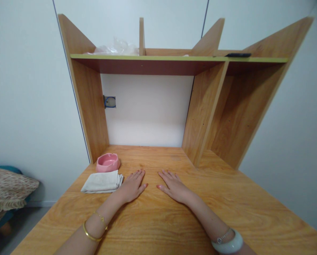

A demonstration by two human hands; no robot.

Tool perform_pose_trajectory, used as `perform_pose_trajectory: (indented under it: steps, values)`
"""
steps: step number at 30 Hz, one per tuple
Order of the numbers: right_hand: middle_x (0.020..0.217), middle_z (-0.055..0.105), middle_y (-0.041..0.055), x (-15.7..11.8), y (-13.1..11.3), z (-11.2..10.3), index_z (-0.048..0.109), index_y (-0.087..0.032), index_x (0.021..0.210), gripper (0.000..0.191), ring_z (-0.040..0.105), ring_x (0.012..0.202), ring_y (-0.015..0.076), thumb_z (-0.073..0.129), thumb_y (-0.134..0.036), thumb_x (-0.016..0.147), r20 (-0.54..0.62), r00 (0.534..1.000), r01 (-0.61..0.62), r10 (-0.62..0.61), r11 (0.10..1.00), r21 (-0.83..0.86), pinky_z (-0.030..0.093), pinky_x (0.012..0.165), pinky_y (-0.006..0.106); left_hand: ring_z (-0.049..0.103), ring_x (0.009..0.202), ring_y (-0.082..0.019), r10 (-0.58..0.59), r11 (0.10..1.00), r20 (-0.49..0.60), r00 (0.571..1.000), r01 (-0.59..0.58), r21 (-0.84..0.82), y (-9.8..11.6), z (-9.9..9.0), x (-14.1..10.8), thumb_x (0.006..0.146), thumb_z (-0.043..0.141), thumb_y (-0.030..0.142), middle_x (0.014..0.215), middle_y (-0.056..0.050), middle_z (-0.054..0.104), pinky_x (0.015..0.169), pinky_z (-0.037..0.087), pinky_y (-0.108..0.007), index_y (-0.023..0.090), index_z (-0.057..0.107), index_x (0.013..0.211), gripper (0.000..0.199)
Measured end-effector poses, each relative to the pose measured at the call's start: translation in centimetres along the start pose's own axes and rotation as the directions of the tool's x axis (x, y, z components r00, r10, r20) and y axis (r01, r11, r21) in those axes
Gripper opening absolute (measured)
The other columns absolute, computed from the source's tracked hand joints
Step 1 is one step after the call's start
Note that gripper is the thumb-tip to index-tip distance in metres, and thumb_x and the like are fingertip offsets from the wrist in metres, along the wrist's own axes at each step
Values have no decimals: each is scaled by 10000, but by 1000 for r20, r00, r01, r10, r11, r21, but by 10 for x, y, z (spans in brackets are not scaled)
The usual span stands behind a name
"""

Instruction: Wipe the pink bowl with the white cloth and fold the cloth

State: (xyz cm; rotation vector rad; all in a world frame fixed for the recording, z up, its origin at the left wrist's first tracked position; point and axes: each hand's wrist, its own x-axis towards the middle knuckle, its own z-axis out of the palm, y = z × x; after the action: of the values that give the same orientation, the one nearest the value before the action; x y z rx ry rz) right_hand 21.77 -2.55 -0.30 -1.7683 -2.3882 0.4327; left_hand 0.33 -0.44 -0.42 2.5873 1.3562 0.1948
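My left hand [132,187] lies flat on the wooden desk [153,226], palm down, with the thumb held out from the fingers. Just to its left is a folded pale cloth [101,181], very near or touching the edge of the hand. Behind the cloth stands a pink faceted bowl [108,162], whose visible inside shows nothing in it. My right hand [174,187] also rests palm down on the desktop, thumb spread, holding nothing. A gap of bare wood separates the two hands.
A wooden hutch with upright panels [204,109] and a green-edged shelf [147,57] rises at the back. On the shelf lie a clear plastic bag [115,47] and a dark flat object [238,55]. An open wall socket box [110,102] shows blue wire. A patterned throw [9,187] is at left.
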Motion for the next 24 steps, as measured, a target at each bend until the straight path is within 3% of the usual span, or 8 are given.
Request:
perform_pose_trajectory:
  steps: [12, 24]
  values:
    - [1441, 158, 89, 1, 1, 1, 217, -168, 1367, 750, 87, 1316, 272, 205, -649, 791, 8, 1000, -6, 6, 1000, -3, 82, 1047, 437, 181, 1302, -202, 16, 1000, -43, 999, -17, -12, -1, 2, -1, 861, 246, 465, 1413, -138, 211, 1056, 156, -348, 95, 193, 1348, 613]
    - [1439, 160, 98, 1, 1, 1, 221, -165, 1366, 751, 91, 1315, 275, 196, -649, 792, 6, 1000, -2, 2, 1000, -9, 86, 1045, 444, 152, 1308, -203, 8, 1000, -14, 1000, -8, 12, -2, 2, 1, 865, 215, 481, 1413, -138, 204, 1060, 141, -359, 83, 221, 1342, 622]
